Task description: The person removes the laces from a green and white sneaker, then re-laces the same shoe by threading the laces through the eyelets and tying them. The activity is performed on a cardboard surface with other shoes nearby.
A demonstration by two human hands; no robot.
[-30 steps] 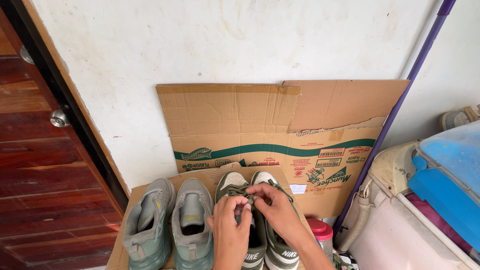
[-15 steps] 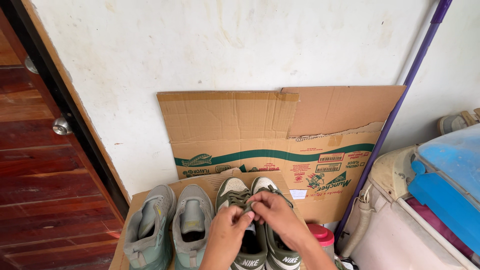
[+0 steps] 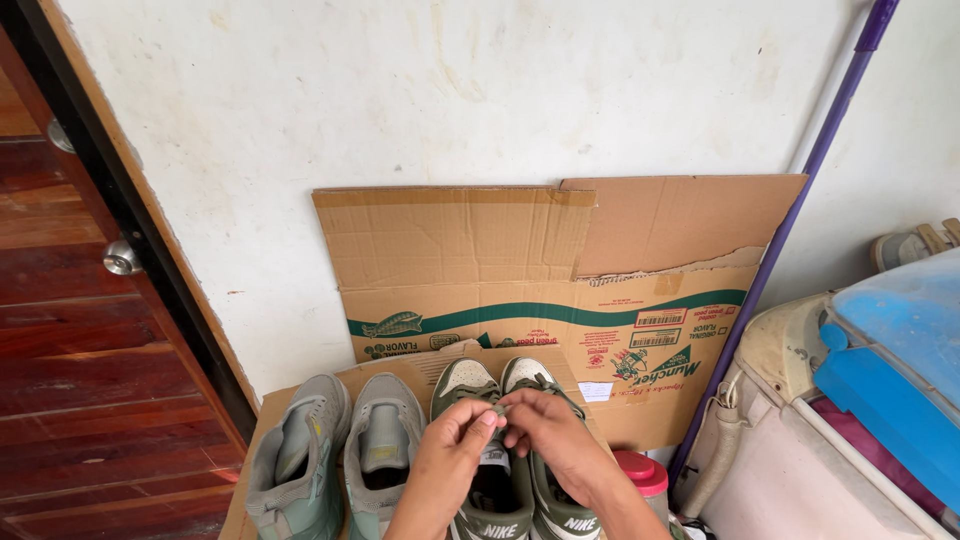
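Two olive-green and white sneakers stand side by side, toes to the wall: the left one (image 3: 462, 382) and the right one (image 3: 527, 373). My left hand (image 3: 455, 450) and my right hand (image 3: 545, 435) meet above the left sneaker, both pinching its dark green lace (image 3: 497, 410) between fingertips. The hands hide most of the lacing and the shoe tongue. A pair of grey-green running shoes (image 3: 340, 450) sits just left of my left hand.
The shoes rest on a flat cardboard sheet (image 3: 270, 410); a flattened cardboard box (image 3: 520, 260) leans on the white wall behind. A wooden door with a knob (image 3: 122, 258) is at left. A purple pole (image 3: 790, 230), a red-lidded jar (image 3: 645, 472) and a blue-lidded washing machine (image 3: 880, 350) stand at right.
Both hands have shifted slightly down and toward me while still pinching the lace. The camera has tilted up a little, so the shoes sit lower in view.
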